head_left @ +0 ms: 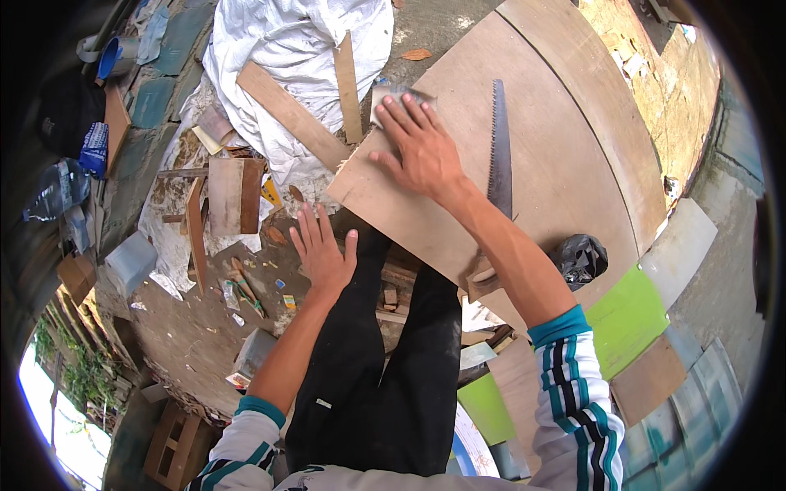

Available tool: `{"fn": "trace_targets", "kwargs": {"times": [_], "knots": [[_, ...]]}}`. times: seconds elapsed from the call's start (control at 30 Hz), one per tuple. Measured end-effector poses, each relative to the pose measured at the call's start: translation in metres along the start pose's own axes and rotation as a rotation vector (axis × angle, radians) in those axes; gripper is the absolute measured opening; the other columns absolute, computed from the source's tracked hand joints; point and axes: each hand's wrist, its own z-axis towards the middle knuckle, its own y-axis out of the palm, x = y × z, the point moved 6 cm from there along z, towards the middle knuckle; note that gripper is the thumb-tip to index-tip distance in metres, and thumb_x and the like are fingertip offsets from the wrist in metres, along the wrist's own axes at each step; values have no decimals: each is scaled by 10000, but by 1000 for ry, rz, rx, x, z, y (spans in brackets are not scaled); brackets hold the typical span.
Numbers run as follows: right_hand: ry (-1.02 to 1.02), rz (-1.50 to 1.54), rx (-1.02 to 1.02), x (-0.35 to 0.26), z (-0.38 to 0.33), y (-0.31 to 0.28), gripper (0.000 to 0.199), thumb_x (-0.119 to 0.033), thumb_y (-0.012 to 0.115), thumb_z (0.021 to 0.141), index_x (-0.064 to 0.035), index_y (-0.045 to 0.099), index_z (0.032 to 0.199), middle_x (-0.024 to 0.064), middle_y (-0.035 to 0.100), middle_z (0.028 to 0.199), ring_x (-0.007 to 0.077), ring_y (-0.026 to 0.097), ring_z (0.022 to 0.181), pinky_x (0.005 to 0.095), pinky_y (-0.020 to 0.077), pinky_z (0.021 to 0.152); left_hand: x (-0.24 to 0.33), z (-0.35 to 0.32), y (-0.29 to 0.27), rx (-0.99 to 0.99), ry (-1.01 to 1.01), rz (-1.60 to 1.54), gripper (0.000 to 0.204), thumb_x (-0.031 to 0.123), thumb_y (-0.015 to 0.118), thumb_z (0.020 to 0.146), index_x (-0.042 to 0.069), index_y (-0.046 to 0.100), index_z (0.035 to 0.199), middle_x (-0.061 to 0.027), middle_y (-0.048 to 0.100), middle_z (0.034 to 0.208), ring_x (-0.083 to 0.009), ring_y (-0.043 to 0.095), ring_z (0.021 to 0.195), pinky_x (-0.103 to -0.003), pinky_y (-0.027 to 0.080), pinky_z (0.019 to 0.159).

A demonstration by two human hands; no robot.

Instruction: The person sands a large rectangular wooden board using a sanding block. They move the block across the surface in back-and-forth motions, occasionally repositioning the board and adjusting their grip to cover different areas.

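Note:
A large light-brown plywood board (557, 155) spreads from my knees to the far right. My right hand (423, 155) lies across its left corner with fingers stretched out, the fingertips over a small greyish piece (381, 96) at the edge, whose kind I cannot tell. Under my right forearm lies a hand saw (503, 155), toothed edge to the left; the arm hides part of it, and its wooden handle (483, 277) shows at the board's near edge. My left hand (323, 255) is over my left knee, fingers spread, holding nothing and apart from the board.
Two wooden strips (286, 110) (347, 86) lie by a white sheet (299, 41) at the far left. A black plastic bag (581, 260) sits on the board. Wood offcuts (225, 196), pliers-like tool (246, 286) and a clear container (131, 262) litter the left ground. Green panel (626, 319) lies right.

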Motion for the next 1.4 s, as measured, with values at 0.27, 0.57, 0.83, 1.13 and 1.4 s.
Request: {"fn": "trace_targets", "kwargs": {"times": [0.27,0.57,0.83,1.13,1.4], "knots": [[244,-250,19,126,37,-42,701,-615,320,1048,-163,355,1582,48,352,1641,221,286,1531,441,224,1264,-80,-86,31,-187,-361,-181,772,495,481,1030,-22,280,1568,-269,209,1645,-414,153,1545,-555,135,1239],[-223,30,-346,-28,-47,12,733,-670,390,996,-230,365,1582,13,360,1640,211,293,1528,428,206,1271,-72,-109,50,-210,-469,-371,750,481,493,1039,-21,297,1561,-263,244,1634,-413,191,1535,-513,183,1239],[337,-246,102,106,30,-20,840,-671,383,1008,-39,359,1560,180,385,1604,340,287,1524,480,217,1257,-84,-131,59,-242,-461,-344,736,466,475,1045,-29,297,1560,-259,248,1634,-407,200,1532,-521,184,1237],[113,-301,-160,95,18,-30,799,-723,211,1002,-217,261,1617,21,298,1664,187,216,1552,406,161,1285,-79,-133,75,-265,-515,-401,727,510,462,1041,2,343,1547,-251,282,1623,-399,237,1520,-508,214,1232],[40,-7,-275,-34,-41,11,975,-790,296,951,-60,279,1598,131,306,1652,291,201,1556,437,149,1282,-54,-103,60,-156,-537,-611,646,426,463,1060,-36,390,1506,-263,371,1571,-407,316,1478,-485,261,1211]]}}
